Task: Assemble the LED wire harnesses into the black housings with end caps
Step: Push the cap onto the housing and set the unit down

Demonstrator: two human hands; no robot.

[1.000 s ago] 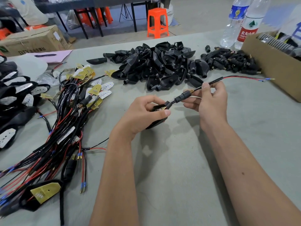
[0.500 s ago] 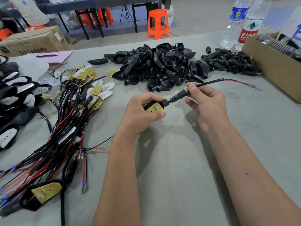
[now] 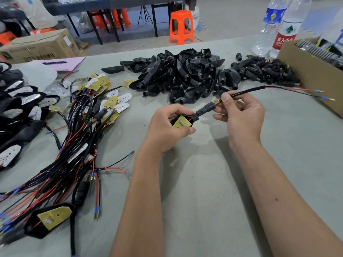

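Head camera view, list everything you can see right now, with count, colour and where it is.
Housing in hand: one, black, yellow LED board inside, table centre.
End cap: one, black, on the wire at the housing's neck.
Wire: one, black sleeve, red and black tails, running right.
Loose housings: a large pile, black, far centre.
Loose end caps: a pile, black, far right.
Wire harnesses: a tangled bundle, black and red, left.
Finished units: several, black with white boards, left edge.
Cardboard box: one, brown, right edge.
Water bottles: two, clear, far right.
Stool: one, orange, on the floor beyond.
Left hand: grips the housing.
Right hand: pinches the wire.
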